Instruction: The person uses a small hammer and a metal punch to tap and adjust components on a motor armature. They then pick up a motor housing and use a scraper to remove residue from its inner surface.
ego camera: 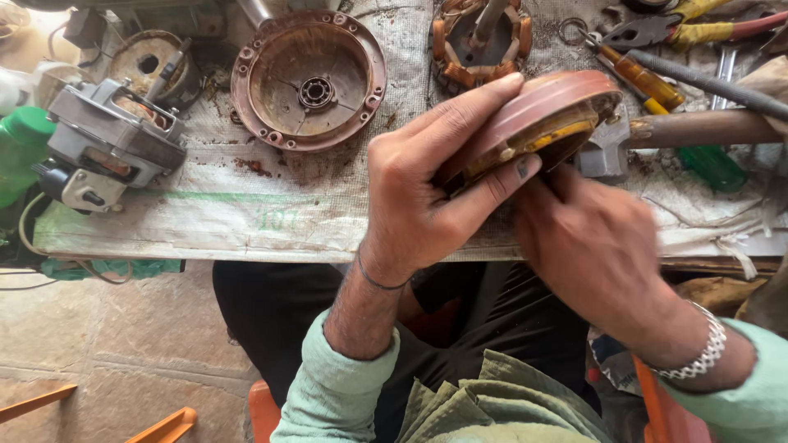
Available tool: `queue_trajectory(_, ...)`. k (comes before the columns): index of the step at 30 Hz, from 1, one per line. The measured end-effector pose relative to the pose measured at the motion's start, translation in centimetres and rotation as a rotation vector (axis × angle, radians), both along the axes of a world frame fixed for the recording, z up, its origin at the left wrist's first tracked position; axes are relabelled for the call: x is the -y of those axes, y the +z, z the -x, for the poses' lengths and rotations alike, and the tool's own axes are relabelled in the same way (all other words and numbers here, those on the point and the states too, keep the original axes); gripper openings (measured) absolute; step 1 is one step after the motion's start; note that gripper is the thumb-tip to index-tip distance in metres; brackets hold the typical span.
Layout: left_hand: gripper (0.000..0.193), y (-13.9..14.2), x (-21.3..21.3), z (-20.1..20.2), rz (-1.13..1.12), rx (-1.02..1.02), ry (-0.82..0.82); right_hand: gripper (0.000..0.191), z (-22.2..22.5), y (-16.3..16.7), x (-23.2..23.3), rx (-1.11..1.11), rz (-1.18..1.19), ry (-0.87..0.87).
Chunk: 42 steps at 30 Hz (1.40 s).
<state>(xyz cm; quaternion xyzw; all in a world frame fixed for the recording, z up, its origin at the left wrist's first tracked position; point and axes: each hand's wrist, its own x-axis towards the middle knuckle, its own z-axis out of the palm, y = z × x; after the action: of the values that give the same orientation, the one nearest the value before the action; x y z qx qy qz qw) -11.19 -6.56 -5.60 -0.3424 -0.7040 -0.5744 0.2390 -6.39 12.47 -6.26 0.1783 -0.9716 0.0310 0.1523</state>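
Two hands on reddish motor cover (pixel 538 115), L hand (pixel 427 193) clamped round it, R hand (pixel 595 246) fingers beneath, grip unclear.

The person wore a pale green shirt, and its long sleeves were pushed up above both wrists. On the left hand (pixel 419 193) side, a thin dark band went around the wrist, and on the right hand (pixel 595 246) side there was a silver chain bracelet with many small links. The trousers were dark, and a folded olive green cloth lay on the lap.
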Motion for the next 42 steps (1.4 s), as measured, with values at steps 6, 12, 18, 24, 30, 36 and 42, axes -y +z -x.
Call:
queue_trajectory(6,0.048,-0.6,0.0,0.5,-0.056,0.029,0.002,0.029,-2.1,-0.3,4.2,-0.034,0.536,0.171)
queue_trajectory(12,0.048,-0.7,0.1,0.5,-0.075,0.082,-0.018,0.036,-2.0,-2.1,1.6,-0.169,0.019,0.053)
queue_trajectory(18,0.048,-0.8,-0.2,0.7,-0.122,0.098,-0.047,0.029,-2.9,-3.7,3.1,-0.077,0.526,0.162)
queue_trajectory(24,0.049,-1.0,0.3,0.8,-0.118,0.085,-0.058,0.036,-2.3,-2.9,2.8,-0.216,0.106,0.021)
queue_trajectory(30,0.048,-1.0,0.2,0.7,-0.109,0.05,-0.031,0.028,-3.2,-2.1,5.9,0.335,1.383,0.022)
queue_trajectory(36,0.047,-1.7,0.4,1.1,-0.173,0.117,-0.065,0.038,-2.0,-2.1,3.9,-0.239,0.102,0.09)
queue_trajectory(42,0.046,-1.8,0.1,0.7,-0.148,0.043,-0.012,0.028,-3.9,-3.7,6.6,-0.123,0.771,0.132)
